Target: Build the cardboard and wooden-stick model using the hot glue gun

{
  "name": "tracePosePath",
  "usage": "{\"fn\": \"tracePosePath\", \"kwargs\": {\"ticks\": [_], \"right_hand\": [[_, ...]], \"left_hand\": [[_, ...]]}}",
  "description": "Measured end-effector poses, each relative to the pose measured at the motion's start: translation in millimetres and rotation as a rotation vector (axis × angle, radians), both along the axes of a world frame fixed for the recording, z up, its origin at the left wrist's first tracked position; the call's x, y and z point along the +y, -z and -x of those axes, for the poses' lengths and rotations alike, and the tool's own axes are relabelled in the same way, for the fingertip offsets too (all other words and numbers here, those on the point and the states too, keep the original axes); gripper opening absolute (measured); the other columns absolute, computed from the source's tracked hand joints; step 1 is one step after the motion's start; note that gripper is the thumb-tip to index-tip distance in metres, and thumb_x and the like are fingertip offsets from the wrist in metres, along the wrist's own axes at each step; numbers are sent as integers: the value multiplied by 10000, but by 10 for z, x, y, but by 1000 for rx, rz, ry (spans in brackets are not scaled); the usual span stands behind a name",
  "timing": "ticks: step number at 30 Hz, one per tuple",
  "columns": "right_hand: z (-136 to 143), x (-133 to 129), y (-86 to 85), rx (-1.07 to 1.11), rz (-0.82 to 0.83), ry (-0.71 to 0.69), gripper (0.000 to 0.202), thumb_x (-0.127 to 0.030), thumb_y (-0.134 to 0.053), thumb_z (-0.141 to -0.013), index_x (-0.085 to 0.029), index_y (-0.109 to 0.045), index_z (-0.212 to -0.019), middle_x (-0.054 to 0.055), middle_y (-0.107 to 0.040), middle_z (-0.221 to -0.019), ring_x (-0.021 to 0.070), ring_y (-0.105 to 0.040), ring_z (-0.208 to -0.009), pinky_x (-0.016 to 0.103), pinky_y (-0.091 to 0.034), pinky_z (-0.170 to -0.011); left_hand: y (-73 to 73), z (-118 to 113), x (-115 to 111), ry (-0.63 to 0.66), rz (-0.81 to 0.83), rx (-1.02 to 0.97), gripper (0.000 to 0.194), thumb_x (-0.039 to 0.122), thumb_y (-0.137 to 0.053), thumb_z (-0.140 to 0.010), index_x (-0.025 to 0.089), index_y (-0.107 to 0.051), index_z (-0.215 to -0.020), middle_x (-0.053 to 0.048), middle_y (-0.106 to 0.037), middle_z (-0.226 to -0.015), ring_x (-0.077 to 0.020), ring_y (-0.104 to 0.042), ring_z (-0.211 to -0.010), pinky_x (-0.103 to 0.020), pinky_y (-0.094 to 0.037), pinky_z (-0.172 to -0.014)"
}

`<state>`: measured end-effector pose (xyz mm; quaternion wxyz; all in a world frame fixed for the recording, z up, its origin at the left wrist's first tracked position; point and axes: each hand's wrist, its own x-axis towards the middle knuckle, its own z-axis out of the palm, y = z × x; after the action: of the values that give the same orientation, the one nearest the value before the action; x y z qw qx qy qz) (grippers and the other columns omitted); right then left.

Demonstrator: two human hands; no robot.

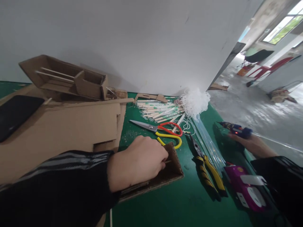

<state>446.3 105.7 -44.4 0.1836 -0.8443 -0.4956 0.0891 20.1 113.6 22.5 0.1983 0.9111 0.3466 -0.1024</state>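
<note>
Fingers of the left hand [139, 160] close around a thin stick [168, 161] inside the cardboard box [177, 160], on the table [189, 201] beside the scissors [151, 127]; light, stiff, crushable, probably best gripped by its walls. Out right, the right hand [257, 145] grips a glue gun [242, 131].

On my feed, a plain pale grey wall [132, 41] stands behind a green tabletop [146, 208]. Past the wall's edge at right I see a grey floor [239, 104] with a dull shine, blurred. A dark seat [259, 56] and a red chair [272, 67] sit back there, and daylight fills a window [284, 30] with greenery outside.
</note>
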Motion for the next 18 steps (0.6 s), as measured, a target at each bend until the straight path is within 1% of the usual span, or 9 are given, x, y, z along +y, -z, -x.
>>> {"fn": "tracePosePath", "kwargs": {"ticks": [2, 5, 8, 9, 10, 13, 14, 15, 18], "right_hand": [[-61, 20, 30, 169, 49, 0, 367, -472, -635, -849, -129, -740, -925, 174, -741, -847, 278, -680, -769, 401, -489, -716], [-125, 56, 57, 264, 62, 8, 280, -409, -673, -816, -138, -702, -749, 145, -708, -740, 250, -634, -684, 405, -479, -676], [2, 69, -27, 322, 65, 49, 228, -355, -672, -821, -137, -704, -764, 159, -717, -786, 243, -647, -708, 384, -484, -656], [88, 59, -91, 338, 50, 74, 211, -341, -661, -831, -142, -704, -778, 172, -723, -837, 244, -663, -735, 375, -489, -653], [187, 42, -172, 396, 61, 47, 196, -340, -646, -853, -155, -707, -830, 184, -727, -939, 246, -683, -793, 363, -500, -663], [473, -60, -466, 485, 42, 6, 253, -449, -611, -891, -204, -675, -903, 171, -711, -1004, 224, -699, -717, 366, -501, -599], [549, -109, -561, 488, 70, -56, 306, -497, -585, -907, -206, -680, -915, 161, -715, -934, 208, -688, -680, 364, -502, -594], [615, -164, -647, 455, 87, -115, 385, -563, -548, -913, -206, -690, -884, 136, -702, -781, 179, -636, -572, 363, -486, -553], [791, -364, -832, 303, 120, -305, 474, -680, -595, -839, -228, -715, -765, 89, -622, -560, 157, -559, -468, 346, -459, -478]], "left_hand": [[17, -1, 5, 1, -3, -10, 232, 307, -550, -900, 232, -713, -753, -26, -766, -818, -244, -712, -762, -304, -362, -548], [43, -1, 7, -2, -11, -26, 218, 310, -563, -881, 233, -707, -737, -22, -766, -811, -240, -711, -753, -301, -364, -546], [55, 3, 5, -10, -6, -31, 206, 304, -568, -873, 232, -699, -732, -18, -765, -806, -226, -705, -736, -289, -378, -555], [56, 6, 5, -10, -5, -31, 209, 300, -567, -873, 229, -695, -725, -19, -763, -802, -225, -704, -733, -289, -381, -556], [55, 9, 5, -8, -5, -31, 217, 297, -564, -876, 225, -690, -716, -20, -761, -796, -225, -704, -734, -290, -383, -557], [45, 13, 11, 0, -3, -25, 235, 301, -553, -889, 224, -680, -707, -16, -757, -785, -225, -704, -744, -292, -389, -569], [38, 11, 13, 0, 0, -17, 237, 303, -550, -893, 226, -679, -710, -13, -758, -788, -226, -705, -752, -294, -391, -575], [30, 7, 15, 0, 6, -7, 237, 304, -548, -895, 227, -679, -713, -10, -760, -791, -226, -706, -758, -294, -393, -579], [5, -13, 17, 6, 18, 17, 233, 302, -545, -896, 228, -689, -728, -14, -765, -813, -228, -710, -776, -292, -399, -581]]}}
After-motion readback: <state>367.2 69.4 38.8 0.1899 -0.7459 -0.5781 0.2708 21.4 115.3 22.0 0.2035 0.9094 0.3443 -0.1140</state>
